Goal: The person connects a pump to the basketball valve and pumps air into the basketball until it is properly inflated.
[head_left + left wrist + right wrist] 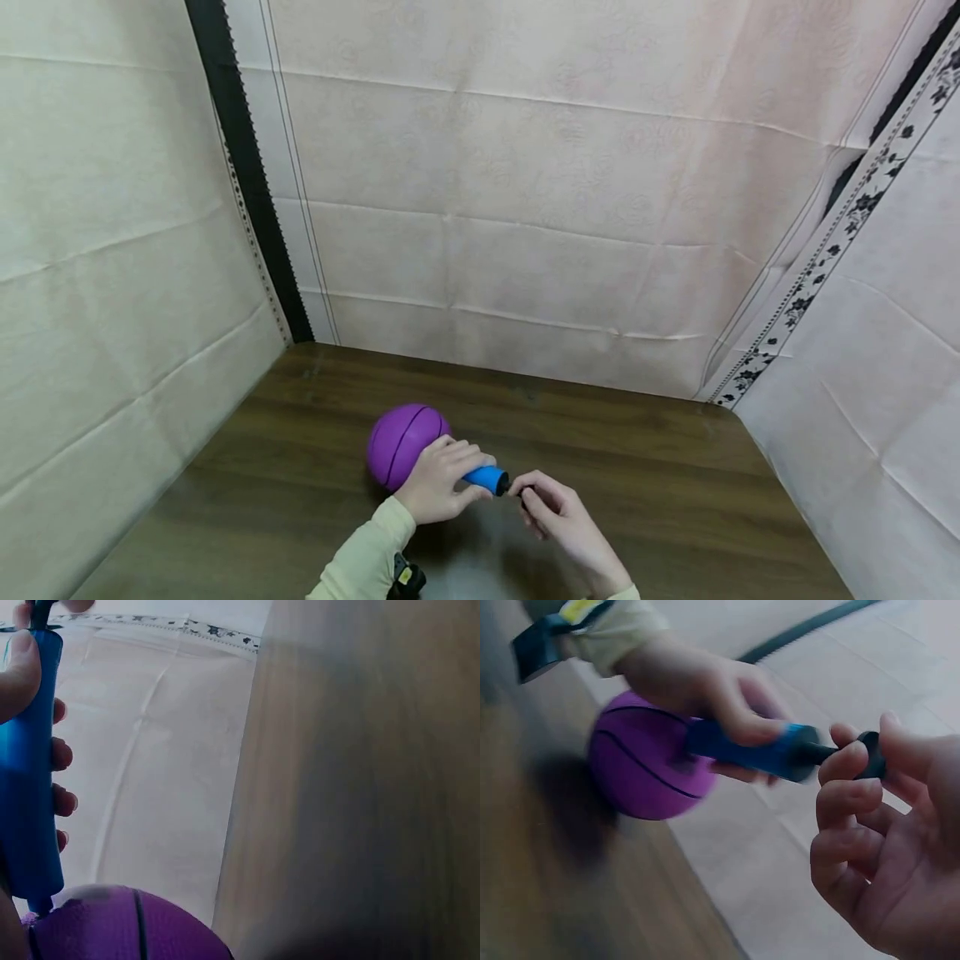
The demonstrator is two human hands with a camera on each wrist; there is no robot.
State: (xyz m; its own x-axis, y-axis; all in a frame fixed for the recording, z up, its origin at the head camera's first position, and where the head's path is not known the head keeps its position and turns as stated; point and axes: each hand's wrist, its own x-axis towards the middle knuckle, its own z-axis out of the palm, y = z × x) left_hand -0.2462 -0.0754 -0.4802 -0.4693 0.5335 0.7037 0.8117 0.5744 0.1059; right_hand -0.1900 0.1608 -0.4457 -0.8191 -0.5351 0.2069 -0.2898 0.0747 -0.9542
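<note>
A blue hand pump (487,478) lies across my left hand (447,483), whose fingers and thumb wrap round its barrel. In the left wrist view, the lower tip of the pump (34,787) meets a purple ball (112,930) with black lines. That ball (405,446) sits on the table just left of the left hand in the head view. My right hand (555,517) pinches the pump's black handle (871,756) between thumb and forefinger, its other fingers curled. A short stretch of black rod (817,754) shows between handle and barrel.
The brown wooden table (675,483) is bordered by pale cloth walls (487,208) at the back and on both sides. A black strip (255,167) runs up the left corner. The left wrist wears a strapped black device (407,577).
</note>
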